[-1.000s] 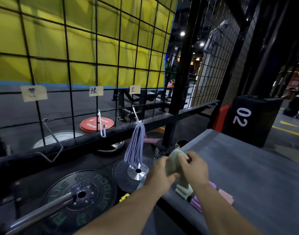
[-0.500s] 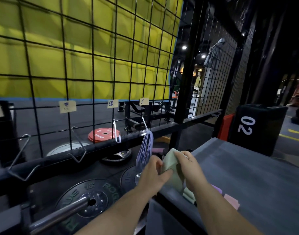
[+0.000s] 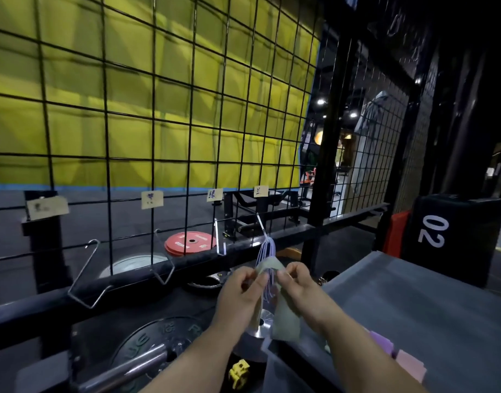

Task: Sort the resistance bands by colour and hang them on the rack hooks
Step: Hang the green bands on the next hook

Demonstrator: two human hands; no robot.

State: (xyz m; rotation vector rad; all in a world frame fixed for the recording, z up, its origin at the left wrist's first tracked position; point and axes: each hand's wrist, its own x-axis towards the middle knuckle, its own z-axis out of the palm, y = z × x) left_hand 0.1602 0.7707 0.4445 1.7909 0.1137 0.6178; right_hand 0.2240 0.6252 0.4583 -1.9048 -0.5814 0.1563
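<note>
Now | left hand (image 3: 239, 293), right hand (image 3: 300, 287) pinch green band (image 3: 286, 324) | blue bands (image 3: 264, 252) hanging

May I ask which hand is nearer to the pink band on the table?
Right. The right hand is up-left of the pink band; the left hand is farther left; both pinch the green band.

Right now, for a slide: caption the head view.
Left hand and right hand pinch a pale green band near rack hooks.
</note>
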